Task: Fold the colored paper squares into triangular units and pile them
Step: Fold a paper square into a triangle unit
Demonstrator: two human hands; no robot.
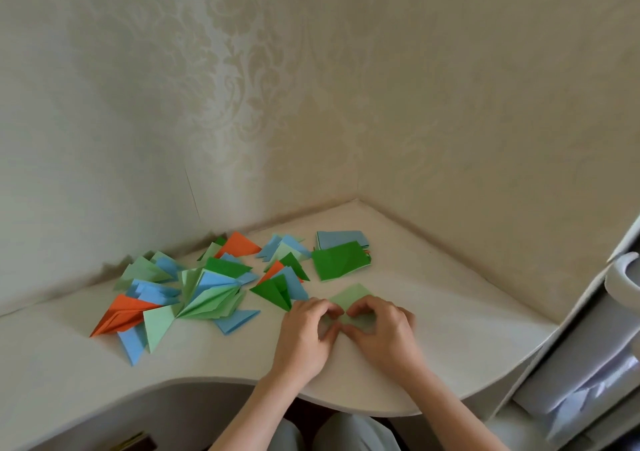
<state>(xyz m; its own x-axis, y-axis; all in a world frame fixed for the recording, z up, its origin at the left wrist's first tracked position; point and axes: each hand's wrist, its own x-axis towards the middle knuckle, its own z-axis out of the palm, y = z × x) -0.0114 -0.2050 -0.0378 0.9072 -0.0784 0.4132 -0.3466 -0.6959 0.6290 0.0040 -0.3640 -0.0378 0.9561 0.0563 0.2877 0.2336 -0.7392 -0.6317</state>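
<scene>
1. On the pale corner desk, close to its curved front edge, a light green paper square lies flat under both hands, with one corner poking out past the fingertips toward the wall.
2. The left hand rests on the near left part of the sheet; its fingers are curled, with the tips bearing down on the paper and what looks like a pinch on a fold, though the exact grip is partly hidden.
3. The right hand mirrors it on the near right part, fingers bent and thumb tucked in, pinching the paper's edge just beside the left hand's fingertips.
4. Left of the hands, a loose pile of folded triangular units in orange, blue, light green and dark green spreads across the desk up to the wall.
5. One dark green unit sits at the pile's right fringe, just beside the left hand.
6. Behind the hands, near the corner, a stack of unfolded squares sits with a dark green sheet on top and pale blue ones showing behind it.
7. Patterned beige wallpaper covers both walls.
8. A white cabinet with a handle stands at the right edge.
</scene>
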